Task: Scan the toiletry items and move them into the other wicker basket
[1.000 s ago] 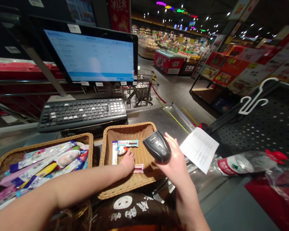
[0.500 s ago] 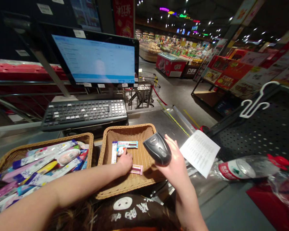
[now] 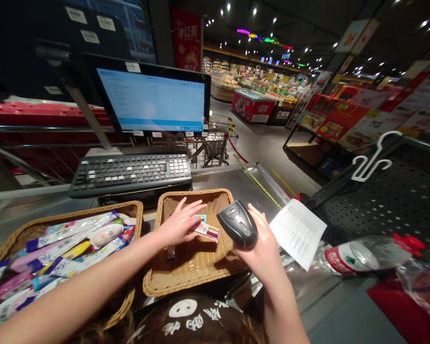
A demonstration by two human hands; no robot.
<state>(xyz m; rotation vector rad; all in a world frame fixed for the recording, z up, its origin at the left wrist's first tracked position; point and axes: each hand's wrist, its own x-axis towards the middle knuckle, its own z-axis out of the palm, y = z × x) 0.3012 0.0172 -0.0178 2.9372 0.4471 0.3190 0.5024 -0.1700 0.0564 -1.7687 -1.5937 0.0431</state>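
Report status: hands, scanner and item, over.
Left hand holds small pink packet over right wicker basket. Right hand grips barcode scanner beside the packet. Nothing between scanner and packet.

Far left, you have a lit monitor point(image 3: 152, 99) standing above a dark keyboard point(image 3: 131, 173). Near left sits a wicker basket point(image 3: 39, 228) heaped with packaged toothbrushes point(image 3: 66, 248). To your right, a printed paper sheet point(image 3: 298, 232) lies on the steel counter point(image 3: 236, 184), and a plastic bottle with a red cap point(image 3: 370, 253) lies on its side further right. A white hook point(image 3: 374, 157) hangs on the black perforated panel point(image 3: 404, 196). Far off, shopping carts point(image 3: 213, 138) stand beside a red freezer chest point(image 3: 252, 102).
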